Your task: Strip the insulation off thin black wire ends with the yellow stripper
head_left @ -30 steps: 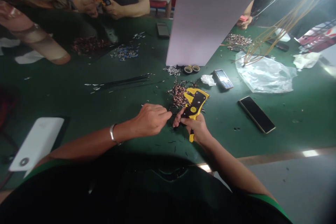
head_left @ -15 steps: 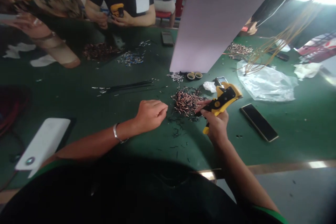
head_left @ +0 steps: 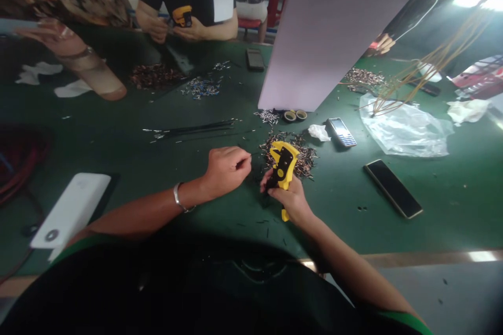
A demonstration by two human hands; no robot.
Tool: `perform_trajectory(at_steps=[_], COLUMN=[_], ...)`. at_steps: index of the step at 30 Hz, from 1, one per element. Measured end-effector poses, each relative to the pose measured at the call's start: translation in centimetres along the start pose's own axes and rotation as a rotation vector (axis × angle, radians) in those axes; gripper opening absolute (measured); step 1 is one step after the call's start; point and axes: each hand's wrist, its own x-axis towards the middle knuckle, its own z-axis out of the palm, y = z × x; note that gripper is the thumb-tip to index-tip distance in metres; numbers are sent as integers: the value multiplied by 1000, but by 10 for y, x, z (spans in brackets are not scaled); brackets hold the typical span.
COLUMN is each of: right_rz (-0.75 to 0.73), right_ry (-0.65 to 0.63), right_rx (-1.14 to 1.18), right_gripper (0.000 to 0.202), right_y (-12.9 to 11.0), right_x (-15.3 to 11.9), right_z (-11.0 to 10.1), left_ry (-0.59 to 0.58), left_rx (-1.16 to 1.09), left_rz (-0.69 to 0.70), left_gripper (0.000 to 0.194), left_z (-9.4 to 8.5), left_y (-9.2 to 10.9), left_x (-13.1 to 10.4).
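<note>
A yellow-and-black wire stripper (head_left: 290, 159) is held upright in my right hand (head_left: 294, 200), its fingers wrapped round the handles and its jaws pointing up and left. Behind the tool lies a heap of short copper and black wire scraps (head_left: 305, 159), partly hidden by it. My left hand (head_left: 228, 170) is closed in a pinch just left of the stripper, apart from it; whatever its fingertips hold is too small to make out. Several thin black wires with pale ends (head_left: 192, 129) lie on the green table (head_left: 184, 159) beyond my left hand.
Small white pieces (head_left: 268, 116) and two tape rolls (head_left: 295, 115) sit by the upright panel (head_left: 322, 36). To the right are a keypad phone (head_left: 341, 132), a dark smartphone (head_left: 393, 188) and a plastic bag (head_left: 408, 125). A white device (head_left: 73, 209) lies left. A co-worker's hands (head_left: 188, 29) hold a similar tool.
My right hand has moved left with the wire stripper, towards my left hand, uncovering the keypad phone. The stripper is more upright. My left hand has stayed nearly in place, still closed.
</note>
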Motion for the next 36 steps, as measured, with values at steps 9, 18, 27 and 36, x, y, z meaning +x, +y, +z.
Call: perform_trajectory(at_steps=[9,18,27,36], right_rz=[30,24,21,-35], right_ry=[-116,-147,-122,-22], right_rx=[-10,47,53,96], right_gripper=[48,57,56,47], right_y=[8,22,12,-5], right_x=[-2,2,0,6], right_z=[-7,-8,-9,-11], left_ry=[-8,-8,-78,-104], left_rx=[52,60,79,41], left_rz=[-25,-77,-133,-160], left_gripper=[21,20,20,18], left_z=[1,5,21,31], left_y=[-2,-4,3,14], left_x=[-1,5,18,24])
